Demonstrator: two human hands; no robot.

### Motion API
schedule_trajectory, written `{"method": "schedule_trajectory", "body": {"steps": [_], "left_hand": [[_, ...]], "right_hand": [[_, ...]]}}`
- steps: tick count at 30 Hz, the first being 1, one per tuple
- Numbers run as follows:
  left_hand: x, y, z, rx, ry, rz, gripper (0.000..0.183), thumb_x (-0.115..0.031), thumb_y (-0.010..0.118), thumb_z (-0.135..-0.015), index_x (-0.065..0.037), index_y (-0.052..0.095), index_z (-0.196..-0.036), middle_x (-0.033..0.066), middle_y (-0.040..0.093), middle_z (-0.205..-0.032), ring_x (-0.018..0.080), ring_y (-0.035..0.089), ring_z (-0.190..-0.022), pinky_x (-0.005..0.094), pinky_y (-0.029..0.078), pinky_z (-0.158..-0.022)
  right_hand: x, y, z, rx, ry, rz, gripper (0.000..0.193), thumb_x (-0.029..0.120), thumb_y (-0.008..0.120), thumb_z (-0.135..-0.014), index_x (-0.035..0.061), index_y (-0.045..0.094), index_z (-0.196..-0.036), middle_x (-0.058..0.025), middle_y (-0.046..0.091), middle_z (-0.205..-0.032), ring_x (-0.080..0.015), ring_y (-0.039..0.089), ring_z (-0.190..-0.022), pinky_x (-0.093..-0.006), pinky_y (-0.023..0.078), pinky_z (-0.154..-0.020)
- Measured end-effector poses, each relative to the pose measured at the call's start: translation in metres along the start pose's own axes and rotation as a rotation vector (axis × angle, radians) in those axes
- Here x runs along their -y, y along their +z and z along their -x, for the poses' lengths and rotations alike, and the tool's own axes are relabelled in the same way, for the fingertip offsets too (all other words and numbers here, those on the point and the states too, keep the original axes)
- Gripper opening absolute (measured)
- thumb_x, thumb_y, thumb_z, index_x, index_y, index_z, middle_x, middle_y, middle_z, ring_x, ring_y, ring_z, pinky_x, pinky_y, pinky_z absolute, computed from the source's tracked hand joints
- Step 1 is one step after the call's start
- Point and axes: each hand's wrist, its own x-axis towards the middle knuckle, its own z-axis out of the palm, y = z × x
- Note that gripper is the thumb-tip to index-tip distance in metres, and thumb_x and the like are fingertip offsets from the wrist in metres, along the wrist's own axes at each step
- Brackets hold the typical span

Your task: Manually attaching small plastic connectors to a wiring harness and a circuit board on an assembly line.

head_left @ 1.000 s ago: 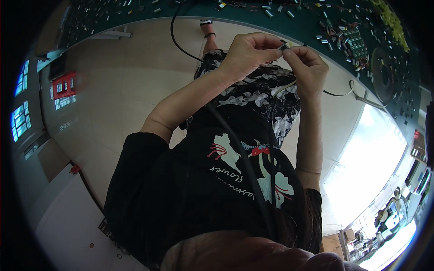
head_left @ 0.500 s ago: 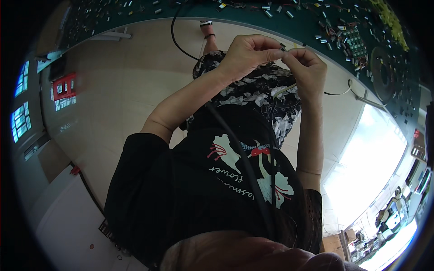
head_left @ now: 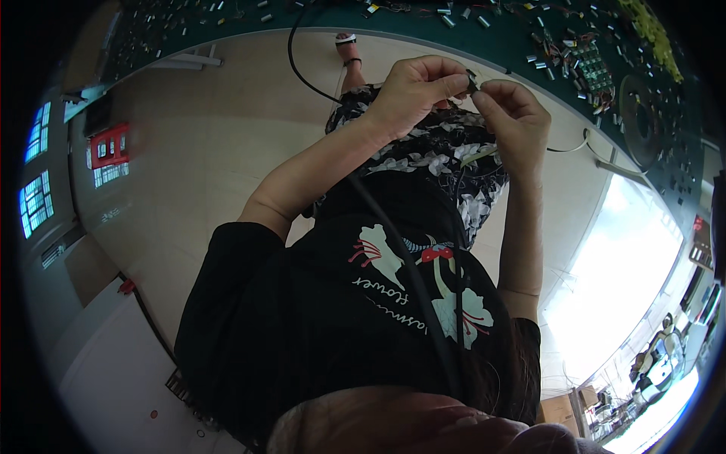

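Both my hands are raised close together in front of the table edge, above my lap. Thumb and fingers of my left hand pinch a small dark piece, perhaps a little electronic part; it is too small to name surely. My right hand is closed in a pinch at the lower end of the same piece. The fingers cover most of it.
Along the far side runs a green-topped table strewn with small metal cylinders and wires. At its right lie green circuit boards, a round dark disc and a yellow bundle. A black cable hangs over the edge.
The hands have drawn slightly apart, so more of the small dark piece shows between the fingertips. My right hand has shifted a little to the right.
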Motion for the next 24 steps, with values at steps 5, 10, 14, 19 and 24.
{"method": "schedule_trajectory", "body": {"steps": [5, 10, 14, 19, 24], "left_hand": [[-0.0006, -0.0012, 0.0007, 0.026, -0.002, -0.008, 0.016, -0.018, 0.058, -0.08, -0.004, 0.059, -0.089, 0.0005, 0.06, -0.076, 0.0049, 0.053, -0.067, 0.0176, 0.04, -0.057], [0.0, 0.0006, 0.0008, 0.023, 0.0, -0.022, 0.016, -0.017, 0.058, -0.08, -0.004, 0.059, -0.088, 0.0005, 0.06, -0.075, 0.0051, 0.054, -0.067, 0.0172, 0.039, -0.056], [-0.0009, 0.0022, 0.0013, 0.015, 0.012, -0.004, 0.016, -0.017, 0.059, -0.08, -0.004, 0.059, -0.088, 0.0007, 0.061, -0.075, 0.0051, 0.054, -0.067, 0.0173, 0.039, -0.056], [-0.0017, 0.0021, 0.0022, 0.023, 0.023, 0.003, 0.016, -0.018, 0.058, -0.08, -0.004, 0.059, -0.087, 0.0015, 0.061, -0.075, 0.0055, 0.054, -0.066, 0.0178, 0.04, -0.056], [-0.0016, -0.0012, 0.0027, 0.057, -0.023, 0.043, 0.016, -0.018, 0.058, -0.08, -0.003, 0.059, -0.087, 0.0021, 0.06, -0.073, 0.0059, 0.054, -0.066, 0.0172, 0.039, -0.055]], "right_hand": [[0.0024, -0.0032, 0.0008, 0.013, 0.03, 0.045, 0.014, 0.007, 0.064, -0.072, -0.0029, 0.059, -0.082, -0.0035, 0.06, -0.071, -0.0064, 0.055, -0.066, -0.0179, 0.044, -0.06], [0.0028, -0.0029, 0.0022, -0.028, -0.023, 0.095, 0.013, 0.006, 0.064, -0.072, -0.0027, 0.06, -0.08, -0.0029, 0.06, -0.07, -0.0057, 0.054, -0.064, -0.0176, 0.044, -0.059], [0.0023, -0.0016, 0.0024, -0.046, -0.055, 0.064, 0.012, 0.006, 0.064, -0.072, -0.0027, 0.06, -0.08, -0.0027, 0.06, -0.07, -0.0054, 0.054, -0.063, -0.0173, 0.044, -0.058], [0.0052, -0.0003, 0.0038, -0.058, -0.064, 0.068, 0.011, 0.005, 0.063, -0.072, -0.0026, 0.059, -0.08, -0.0025, 0.059, -0.069, -0.0053, 0.054, -0.064, -0.0173, 0.044, -0.058], [0.0017, -0.0002, 0.0022, -0.061, -0.092, 0.07, 0.012, 0.004, 0.064, -0.072, -0.0028, 0.059, -0.081, -0.003, 0.06, -0.071, -0.0059, 0.055, -0.065, -0.0176, 0.044, -0.059]]}}
